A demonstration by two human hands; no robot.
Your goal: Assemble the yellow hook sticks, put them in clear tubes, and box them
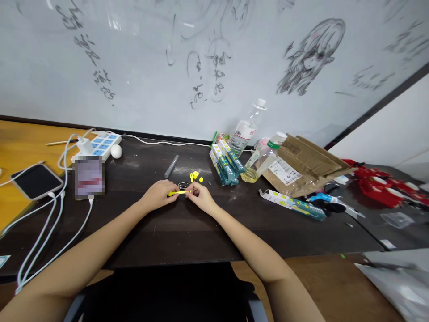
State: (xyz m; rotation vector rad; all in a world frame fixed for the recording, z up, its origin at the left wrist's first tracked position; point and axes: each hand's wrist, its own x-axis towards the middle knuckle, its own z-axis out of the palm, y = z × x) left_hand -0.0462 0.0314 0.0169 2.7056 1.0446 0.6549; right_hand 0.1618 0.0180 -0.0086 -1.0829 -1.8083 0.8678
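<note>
Between my two hands a slim yellow plastic piece (181, 192) is held level, just above the dark table. My left hand (160, 194) pinches its left end, and the fingers of my right hand (202, 197) are closed on its right end. Just behind it lie thin bent metal wires (184, 184), partly hidden by the fingers. Several small yellow parts (195, 175) are scattered behind my right hand. A clear grey tube (172, 167) rests on the table beyond my left hand.
At left are a white power strip (104, 145), two phones (36, 181) and loose white cables (55, 223). On the right stand teal-and-white boxes (224, 165), two plastic bottles (246, 129), a brown cardboard package (301, 163) and a flat carton (293, 205). A whiteboard (144, 80) rises behind.
</note>
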